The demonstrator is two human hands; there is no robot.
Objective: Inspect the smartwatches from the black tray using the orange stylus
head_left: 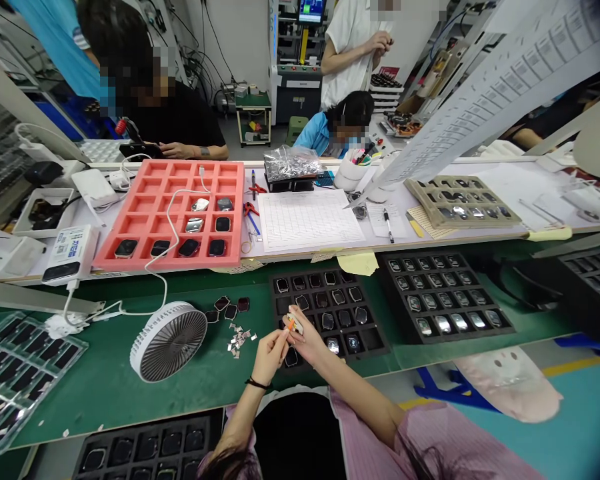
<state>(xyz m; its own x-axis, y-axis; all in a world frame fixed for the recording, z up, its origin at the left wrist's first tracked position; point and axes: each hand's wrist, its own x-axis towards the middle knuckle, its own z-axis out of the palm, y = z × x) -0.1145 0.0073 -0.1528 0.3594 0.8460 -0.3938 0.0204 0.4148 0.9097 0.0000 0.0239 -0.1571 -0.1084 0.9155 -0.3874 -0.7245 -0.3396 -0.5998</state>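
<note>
My left hand [270, 357], with a dark band at the wrist, is closed in a pinch at a small part with an orange piece on it. My right hand [307, 343] is closed round the same small pale part [294, 323], and the fingers hide most of it. Both hands meet over the near left side of a black foam tray [367, 339] that holds square watch cases. Left of my hands lie a scatter of small silvery tabs [239, 339] and several dark watch faces [223, 303] on the green mat [220, 383].
A round white fan [169, 341] stands left of the tabs. Another black tray [405, 320] of watch cases is on the right. On the raised shelf are a pink foam tray [135, 227], a printed sheet [310, 217] and a beige tray [430, 193]. Co-workers are beyond.
</note>
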